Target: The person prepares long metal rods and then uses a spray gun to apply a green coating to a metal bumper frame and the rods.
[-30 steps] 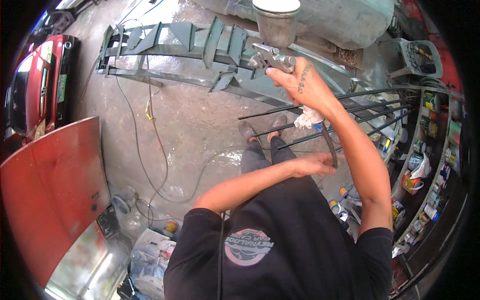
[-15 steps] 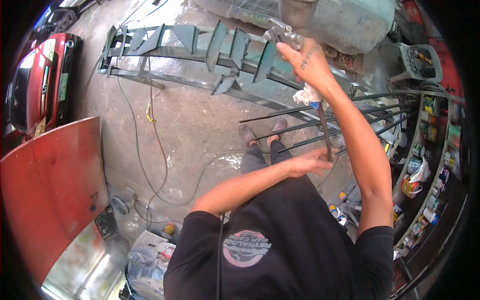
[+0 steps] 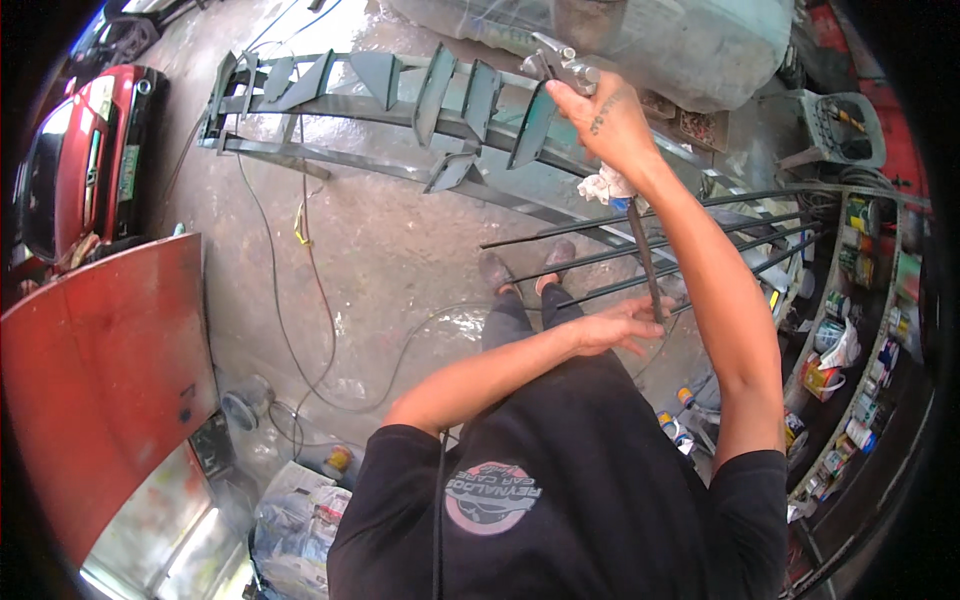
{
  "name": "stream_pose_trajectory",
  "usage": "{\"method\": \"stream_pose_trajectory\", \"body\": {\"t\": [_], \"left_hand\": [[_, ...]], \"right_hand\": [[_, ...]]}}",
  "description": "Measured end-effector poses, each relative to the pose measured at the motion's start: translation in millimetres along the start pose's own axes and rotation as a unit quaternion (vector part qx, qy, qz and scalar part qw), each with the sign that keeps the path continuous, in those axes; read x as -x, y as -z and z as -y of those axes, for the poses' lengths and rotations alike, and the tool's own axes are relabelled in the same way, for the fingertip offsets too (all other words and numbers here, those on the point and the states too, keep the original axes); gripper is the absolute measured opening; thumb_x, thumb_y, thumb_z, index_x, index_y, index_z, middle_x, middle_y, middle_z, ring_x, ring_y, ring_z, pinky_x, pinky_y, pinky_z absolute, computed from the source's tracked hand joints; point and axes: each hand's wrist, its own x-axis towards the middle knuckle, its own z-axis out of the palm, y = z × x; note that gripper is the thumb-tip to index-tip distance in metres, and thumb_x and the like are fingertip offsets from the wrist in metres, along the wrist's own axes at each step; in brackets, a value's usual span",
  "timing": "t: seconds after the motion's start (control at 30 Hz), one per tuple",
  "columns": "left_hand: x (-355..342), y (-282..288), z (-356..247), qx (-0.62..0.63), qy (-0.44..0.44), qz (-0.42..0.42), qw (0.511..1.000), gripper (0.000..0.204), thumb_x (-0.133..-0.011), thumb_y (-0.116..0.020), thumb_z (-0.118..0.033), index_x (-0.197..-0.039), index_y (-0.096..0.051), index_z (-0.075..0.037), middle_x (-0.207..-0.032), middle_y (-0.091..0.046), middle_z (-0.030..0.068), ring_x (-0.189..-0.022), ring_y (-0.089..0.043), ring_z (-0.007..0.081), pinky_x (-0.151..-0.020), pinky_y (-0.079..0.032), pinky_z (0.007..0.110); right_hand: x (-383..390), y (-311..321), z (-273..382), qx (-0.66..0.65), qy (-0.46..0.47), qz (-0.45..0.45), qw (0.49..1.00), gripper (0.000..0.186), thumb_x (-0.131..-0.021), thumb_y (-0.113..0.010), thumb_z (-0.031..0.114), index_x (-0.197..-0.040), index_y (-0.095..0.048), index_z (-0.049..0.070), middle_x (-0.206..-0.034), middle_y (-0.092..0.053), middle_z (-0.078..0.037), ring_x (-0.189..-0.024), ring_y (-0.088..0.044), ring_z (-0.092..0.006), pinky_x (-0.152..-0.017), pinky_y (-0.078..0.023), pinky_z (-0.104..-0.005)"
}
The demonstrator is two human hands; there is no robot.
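Note:
My right hand (image 3: 615,130) is raised at the upper middle, wrapped around a metal spray gun (image 3: 560,62). Crumpled white paper or cloth (image 3: 606,186) is bunched under the gun's handle. From there a dark air hose (image 3: 642,250) hangs down to my left hand (image 3: 615,327), whose fingers loosely hold it in front of my waist. Close to the gun lies a long frame (image 3: 400,104) with several grey-green angled fins (image 3: 433,95). Several thin dark rods (image 3: 590,257) stretch to the right, behind the hose and my right forearm.
A red car (image 3: 95,165) stands at far left, above a large red panel (image 3: 110,370). Hoses (image 3: 265,235) trail across the floor. Shelves of cans (image 3: 825,375) line the right side. A plastic chair (image 3: 835,130) and a plastic-covered object (image 3: 690,45) are at the back.
My right hand and the spray gun have shifted slightly left, and the upper part of the hose has swung with them. My left hand stays about where it was.

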Motion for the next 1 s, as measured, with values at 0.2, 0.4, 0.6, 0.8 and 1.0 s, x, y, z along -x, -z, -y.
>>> {"method": "stream_pose_trajectory", "body": {"t": [0.2,0.4,0.6,0.8,1.0], "left_hand": [[0,-4,0,-0.004,0.006,0.002,1.000,0.076,-0.094,-0.071,-0.034,-0.158,-0.036,-0.013,-0.151,-0.046,0.0099,-0.140,-0.040,0.0264,-0.104,-0.045,0.047],[-2,-8,8,-0.018,0.026,0.073,0.997,0.064,-0.099,-0.068,-0.033,-0.154,-0.043,-0.011,-0.153,-0.046,0.0022,-0.140,-0.042,0.0198,-0.100,-0.048,0.040],[4,-4,1,0.011,0.025,0.043,0.999,0.060,-0.099,-0.067,-0.030,-0.151,-0.045,-0.011,-0.151,-0.048,0.0031,-0.138,-0.044,0.0199,-0.099,-0.050,0.041],[14,9,-4,0.041,-0.041,0.005,0.998,0.064,-0.096,-0.070,-0.034,-0.152,-0.045,-0.013,-0.147,-0.048,0.0063,-0.136,-0.043,0.0224,-0.096,-0.051,0.041],[24,13,-5,0.042,-0.037,-0.013,0.998,0.059,-0.099,-0.066,-0.026,-0.152,-0.044,-0.012,-0.148,-0.050,0.0039,-0.133,-0.048,0.0183,-0.098,-0.052,0.041]], "right_hand": [[8,10,11,0.026,-0.037,0.042,0.998,0.043,-0.092,-0.066,0.040,-0.095,-0.068,-0.003,-0.079,-0.069,-0.022,-0.074,-0.068,-0.0392,-0.074,-0.053,-0.0467],[30,6,18,-0.047,-0.062,0.146,0.986,0.058,-0.090,-0.068,0.050,-0.073,-0.065,-0.004,-0.053,-0.057,-0.010,-0.045,-0.059,-0.0165,-0.044,-0.047,-0.0319],[15,-13,15,-0.041,-0.059,0.158,0.985,0.059,-0.091,-0.068,0.046,-0.077,-0.061,-0.010,-0.065,-0.065,-0.018,-0.048,-0.062,-0.0244,-0.052,-0.051,-0.0414],[-6,-23,23,0.008,0.017,0.068,0.998,0.046,-0.093,-0.065,0.040,-0.095,-0.067,-0.005,-0.069,-0.066,-0.019,-0.060,-0.067,-0.0310,-0.067,-0.053,-0.0453],[-4,-25,39,-0.014,-0.007,0.089,0.996,0.046,-0.093,-0.065,0.041,-0.095,-0.066,-0.005,-0.068,-0.064,-0.017,-0.060,-0.067,-0.0286,-0.065,-0.053,-0.0441]]}}
